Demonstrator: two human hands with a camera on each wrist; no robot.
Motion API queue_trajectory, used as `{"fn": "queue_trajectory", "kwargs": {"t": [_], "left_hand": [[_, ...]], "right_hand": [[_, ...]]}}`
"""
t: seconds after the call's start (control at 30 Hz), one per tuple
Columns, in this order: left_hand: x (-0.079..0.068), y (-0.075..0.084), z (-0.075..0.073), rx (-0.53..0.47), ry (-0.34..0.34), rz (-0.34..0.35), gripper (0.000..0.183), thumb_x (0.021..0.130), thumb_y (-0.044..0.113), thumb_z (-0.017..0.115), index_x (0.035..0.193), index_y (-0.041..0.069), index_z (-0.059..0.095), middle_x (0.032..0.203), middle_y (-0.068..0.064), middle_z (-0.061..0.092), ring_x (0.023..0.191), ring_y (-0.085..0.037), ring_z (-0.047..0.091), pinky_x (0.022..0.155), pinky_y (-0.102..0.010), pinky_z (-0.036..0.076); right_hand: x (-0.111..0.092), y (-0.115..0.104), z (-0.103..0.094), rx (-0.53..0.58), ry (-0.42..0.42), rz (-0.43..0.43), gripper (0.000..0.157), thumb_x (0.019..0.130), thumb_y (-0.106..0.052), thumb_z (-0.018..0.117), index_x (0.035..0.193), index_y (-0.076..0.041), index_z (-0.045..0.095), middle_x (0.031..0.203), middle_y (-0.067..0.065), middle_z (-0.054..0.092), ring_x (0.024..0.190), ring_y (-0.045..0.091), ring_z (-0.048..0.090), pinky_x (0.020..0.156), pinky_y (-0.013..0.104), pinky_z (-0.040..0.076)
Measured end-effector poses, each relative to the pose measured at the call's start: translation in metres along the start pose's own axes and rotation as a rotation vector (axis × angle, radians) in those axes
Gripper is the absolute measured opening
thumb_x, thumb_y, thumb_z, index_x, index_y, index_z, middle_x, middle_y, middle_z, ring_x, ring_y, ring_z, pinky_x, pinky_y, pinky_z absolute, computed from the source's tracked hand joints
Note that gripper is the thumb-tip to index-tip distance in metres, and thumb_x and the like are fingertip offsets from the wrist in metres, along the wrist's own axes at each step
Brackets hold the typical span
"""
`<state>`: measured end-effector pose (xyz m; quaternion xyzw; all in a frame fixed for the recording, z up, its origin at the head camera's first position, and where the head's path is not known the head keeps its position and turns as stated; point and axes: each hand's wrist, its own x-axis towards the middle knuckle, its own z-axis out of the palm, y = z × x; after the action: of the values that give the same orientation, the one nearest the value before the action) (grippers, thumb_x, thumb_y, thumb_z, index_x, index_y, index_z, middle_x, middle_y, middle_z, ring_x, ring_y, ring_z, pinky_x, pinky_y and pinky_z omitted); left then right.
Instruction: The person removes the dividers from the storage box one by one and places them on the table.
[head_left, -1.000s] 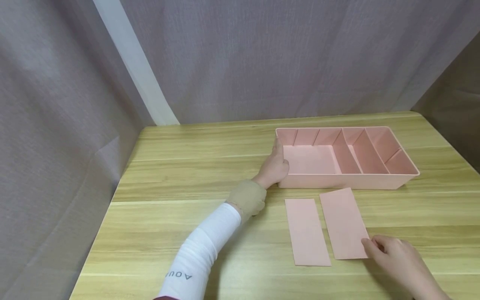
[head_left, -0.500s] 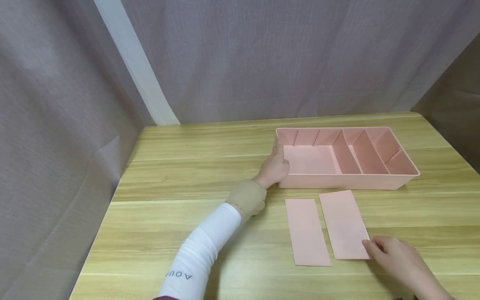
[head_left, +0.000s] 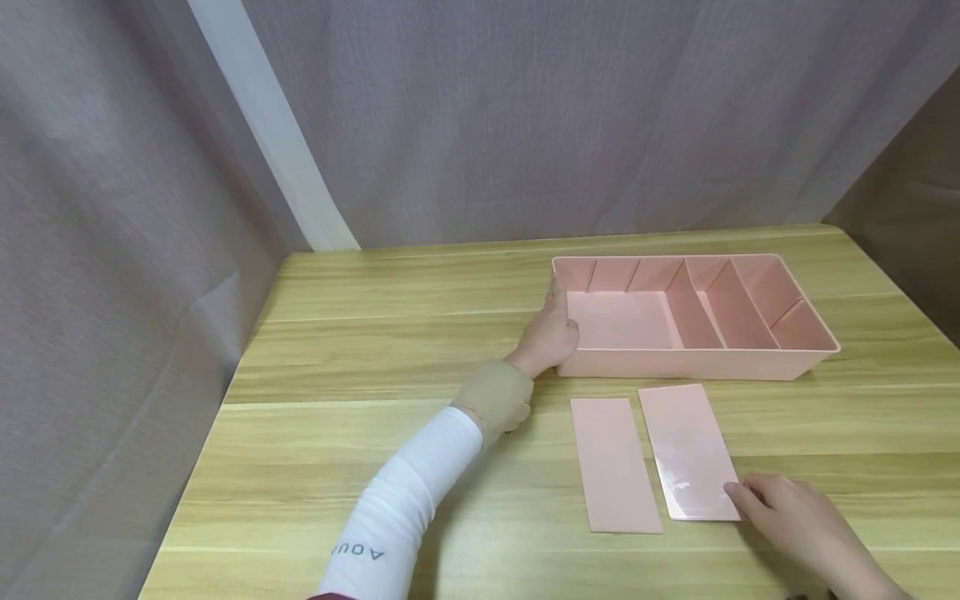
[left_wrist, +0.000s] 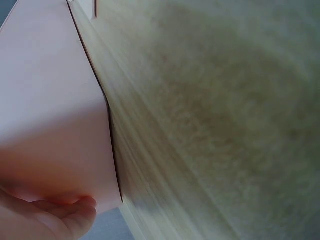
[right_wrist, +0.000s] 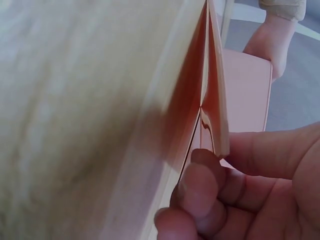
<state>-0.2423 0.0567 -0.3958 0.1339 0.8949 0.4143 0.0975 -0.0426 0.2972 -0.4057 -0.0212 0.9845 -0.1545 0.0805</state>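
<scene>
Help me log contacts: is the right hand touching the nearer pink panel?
Touching: in the right wrist view, the right hand pinches the nearer panel at its edge.

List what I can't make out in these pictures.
Head: part of the lettering, hidden where the white sleeve curves away.
Head: most of the arm behind the right hand, cut off by the bottom edge.
Left wrist: the rest of the left hand, beyond the picture's edges.
Left wrist: table grain, blurred.

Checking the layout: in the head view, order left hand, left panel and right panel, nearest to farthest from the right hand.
1. Right panel: held by right hand
2. Left panel: just left
3. Left hand: touching tray, farther left
</scene>
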Motion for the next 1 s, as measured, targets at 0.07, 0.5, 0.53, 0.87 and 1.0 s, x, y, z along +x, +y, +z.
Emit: {"fn": "queue_trajectory", "kwargs": {"t": [0.07, 0.5, 0.53, 0.87, 1.0], "left_hand": [[0.0004, -0.0003, 0.0003, -0.004, -0.002, 0.001, 0.072, 0.089, 0.009, 0.035, 0.141, 0.013, -0.014, 0.15, -0.008, -0.004, 0.037, -0.011, 0.029, 0.029, -0.021, 0.028], [0.0015, -0.0016, 0.0007, -0.009, -0.003, 0.024, 0.072, 0.088, 0.007, 0.035, 0.141, 0.009, -0.014, 0.149, -0.006, -0.01, 0.047, -0.021, 0.04, 0.035, -0.027, 0.038], [0.0015, -0.0015, 0.0008, -0.005, 0.0, 0.023, 0.072, 0.088, 0.008, 0.035, 0.141, 0.009, -0.014, 0.149, -0.005, -0.01, 0.052, -0.021, 0.046, 0.036, -0.026, 0.038], [0.0008, -0.0012, 0.0009, -0.02, 0.006, 0.025, 0.071, 0.088, 0.008, 0.034, 0.141, 0.01, -0.013, 0.149, -0.003, -0.011, 0.096, -0.027, 0.053, 0.039, -0.027, 0.04], [0.0014, -0.0014, 0.0015, -0.027, 0.0, 0.017, 0.072, 0.088, 0.008, 0.034, 0.141, 0.012, -0.014, 0.149, -0.002, -0.011, 0.075, -0.026, 0.054, 0.037, -0.027, 0.04]], "right_hand": [[0.0006, 0.0002, -0.0004, -0.003, -0.017, 0.009, 0.036, 0.091, -0.024, 0.046, 0.056, -0.013, 0.042, 0.051, -0.002, 0.035, 0.051, 0.012, 0.032, 0.05, 0.025, 0.025], [0.0003, 0.001, -0.0015, -0.018, -0.008, 0.012, 0.037, 0.09, -0.024, 0.047, 0.056, -0.013, 0.038, 0.05, -0.003, 0.031, 0.048, 0.009, 0.027, 0.047, 0.023, 0.022], [0.0001, 0.001, -0.0015, -0.016, -0.009, 0.012, 0.037, 0.09, -0.024, 0.047, 0.056, -0.012, 0.038, 0.05, -0.003, 0.031, 0.048, 0.01, 0.027, 0.047, 0.023, 0.022], [-0.0004, 0.0008, -0.0014, -0.018, 0.009, -0.003, 0.036, 0.09, -0.021, 0.047, 0.056, -0.012, 0.038, 0.05, -0.003, 0.03, 0.048, 0.01, 0.027, 0.047, 0.023, 0.022], [0.0, 0.0011, -0.0005, -0.018, 0.014, -0.01, 0.036, 0.09, -0.021, 0.047, 0.056, -0.012, 0.039, 0.049, -0.003, 0.032, 0.048, 0.01, 0.028, 0.047, 0.023, 0.023]]}}
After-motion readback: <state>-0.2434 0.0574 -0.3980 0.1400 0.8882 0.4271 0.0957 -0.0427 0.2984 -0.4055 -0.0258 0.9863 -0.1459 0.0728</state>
